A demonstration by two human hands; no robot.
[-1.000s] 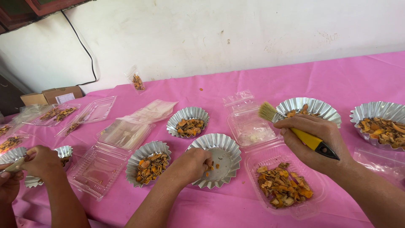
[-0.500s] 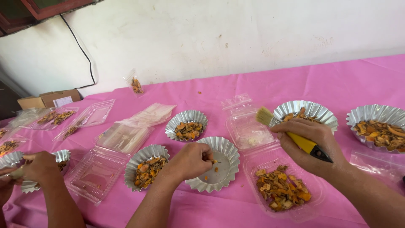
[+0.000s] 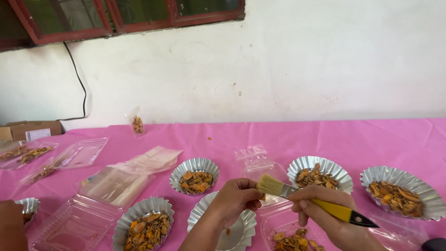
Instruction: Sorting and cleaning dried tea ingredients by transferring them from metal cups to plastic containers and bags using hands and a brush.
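**Hands lifted off the empty foil cup, brush meets fingers**

A sec ago our left hand (image 3: 237, 197) was down in the near-centre foil cup (image 3: 232, 230); it's now raised above it, curled tight, pinching sth small we can't make out. Our right hand (image 3: 325, 214) is wrapped round the yellow-handled brush (image 3: 309, 197), bristles now touching the left fingertips, so we judge the work has moved from the cup to brushing whatever the left hand holds. View also tilted up: more wall and window frame than before.

Containers on the pink tabletop (image 3: 325, 139):
- Near-centre foil cup: almost bare, a few orange crumbs.
- Foil cup near left (image 3: 144, 225), one farther back (image 3: 194, 175), two at right (image 3: 320, 175) (image 3: 400, 193): all w/ dried orange-brown slices.
- Clear plastic clamshell (image 3: 290, 232) under the right hand: some slices in it.
- Open clamshell near left (image 3: 76, 223): looks bare.
- Far-left clear trays (image 3: 28, 153): some slices.

Another person's arm (image 3: 11, 227) shows at the near-left edge.
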